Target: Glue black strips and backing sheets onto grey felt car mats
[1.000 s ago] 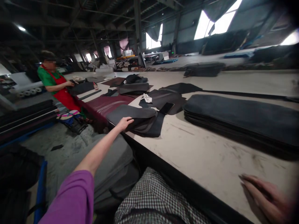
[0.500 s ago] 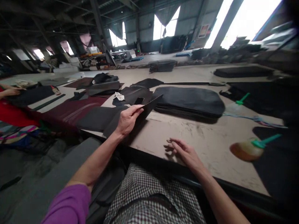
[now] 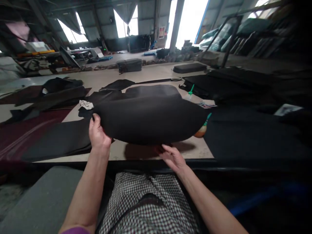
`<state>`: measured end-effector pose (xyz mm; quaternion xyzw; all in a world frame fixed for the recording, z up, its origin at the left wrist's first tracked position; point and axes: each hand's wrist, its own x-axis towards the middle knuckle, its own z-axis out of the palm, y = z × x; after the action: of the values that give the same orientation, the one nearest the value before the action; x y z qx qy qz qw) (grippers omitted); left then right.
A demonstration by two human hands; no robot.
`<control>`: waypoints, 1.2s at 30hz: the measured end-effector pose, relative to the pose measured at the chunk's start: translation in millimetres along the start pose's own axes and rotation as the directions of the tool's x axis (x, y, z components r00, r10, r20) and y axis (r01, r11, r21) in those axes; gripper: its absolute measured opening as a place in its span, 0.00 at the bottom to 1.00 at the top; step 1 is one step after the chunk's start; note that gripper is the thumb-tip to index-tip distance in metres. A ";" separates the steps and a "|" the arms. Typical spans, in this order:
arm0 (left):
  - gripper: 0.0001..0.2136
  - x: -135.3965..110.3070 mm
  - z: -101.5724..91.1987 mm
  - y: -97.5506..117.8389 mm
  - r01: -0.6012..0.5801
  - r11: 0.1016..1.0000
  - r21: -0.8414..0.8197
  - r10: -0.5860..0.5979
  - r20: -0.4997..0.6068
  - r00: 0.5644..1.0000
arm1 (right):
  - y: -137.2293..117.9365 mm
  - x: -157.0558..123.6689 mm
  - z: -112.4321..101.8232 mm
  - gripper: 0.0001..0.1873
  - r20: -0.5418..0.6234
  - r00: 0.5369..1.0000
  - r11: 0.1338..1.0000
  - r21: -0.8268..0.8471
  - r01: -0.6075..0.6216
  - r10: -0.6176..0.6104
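Note:
A large black leather-like sheet (image 3: pixel 148 118) with rounded ends is held up over the table, its left end gripped in my left hand (image 3: pixel 99 135). Just under the sheet's lower edge is my right hand (image 3: pixel 173 158), palm turned up with fingers stretched out and partly in shadow. Whether its fingertips touch the edge is hard to tell. Behind the raised sheet, the top of a stack of similar black pieces (image 3: pixel 153 90) shows; the rest is hidden.
Dark flat pieces (image 3: pixel 58 136) and maroon material (image 3: pixel 46 118) lie left, near a crumpled white cloth (image 3: pixel 86 104). A green-spouted bottle (image 3: pixel 201 131) is partly covered by the sheet. Black material (image 3: pixel 248 133) spreads over the table (image 3: pixel 119 152) at right.
My left hand has lifted the black sheet and brought it across in front of me, over the bare tabletop. My right hand has come to its lower edge. The view has turned right.

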<state>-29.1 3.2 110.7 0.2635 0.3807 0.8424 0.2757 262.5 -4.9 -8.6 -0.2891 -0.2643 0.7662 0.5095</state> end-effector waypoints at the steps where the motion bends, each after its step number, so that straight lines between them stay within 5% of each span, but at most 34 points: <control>1: 0.14 -0.7 -12.6 -10.0 0.059 0.998 0.019 -0.058 -0.055 0.997 | 0.2 4.2 -1.8 0.23 -0.064 0.997 0.999 0.005 0.048 -0.047; 6: 0.12 -9.5 -72.7 -41.6 0.261 0.957 0.127 -0.216 -0.292 0.932 | -9.2 14.2 -11.7 0.28 -0.164 0.977 0.977 -0.184 0.103 -0.134; 10: 0.17 -30.3 -110.4 -40.3 0.378 0.865 0.329 -0.330 -0.195 0.924 | -37.3 0.7 -29.7 0.30 -0.203 0.954 0.888 -0.448 0.108 -0.219; 13: 0.22 -48.8 -132.1 -32.7 0.400 0.683 0.611 -0.434 -0.100 0.895 | -60.4 -13.3 -53.8 0.34 -0.296 0.919 0.773 -0.634 0.015 -0.261; 16: 0.20 -60.2 -145.9 -26.4 0.165 0.444 0.881 -0.433 0.050 0.900 | -73.1 -24.6 -83.3 0.40 -0.326 0.902 0.533 -0.835 -0.135 -0.283; 20: 0.16 -66.2 -138.8 -24.7 -0.302 0.026 0.953 -0.234 0.300 0.925 | -72.0 -32.8 -104.7 0.37 -0.145 0.882 0.014 -0.988 -0.156 -0.448; 23: 0.19 -74.3 -111.3 -31.8 -0.575 -0.016 0.818 -0.186 0.563 0.806 | -66.7 -33.8 -96.8 0.29 -0.026 0.896 -0.239 -0.960 -0.146 -0.444; 27: 0.28 -90.7 -69.2 -58.0 -0.835 0.140 0.532 -0.418 0.797 0.437 | -68.8 -29.7 -84.0 0.30 -0.080 0.888 -0.392 -0.877 -0.278 -0.453; 29: 0.32 -93.9 -56.4 -75.6 -0.884 0.142 0.445 -0.500 0.803 0.324 | -76.5 -22.4 -90.7 0.33 -0.083 0.846 -0.375 -0.870 -0.319 -0.527; 34: 0.34 -82.7 -49.4 -103.3 -0.919 0.056 0.390 -0.550 0.780 0.297 | -104.5 16.2 -132.1 0.49 0.022 0.620 -0.248 -0.928 -0.280 -0.784; 36: 0.34 -77.0 -49.8 -106.2 -0.927 0.046 0.371 -0.547 0.786 0.287 | -112.8 34.3 -142.9 0.53 -0.005 0.601 -0.193 -0.945 -0.265 -0.799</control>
<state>21.0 -13.4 -19.3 0.8528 0.5203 0.0450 -0.0089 424.3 81.3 -34.7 -0.7333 -0.5836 -0.0310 0.3474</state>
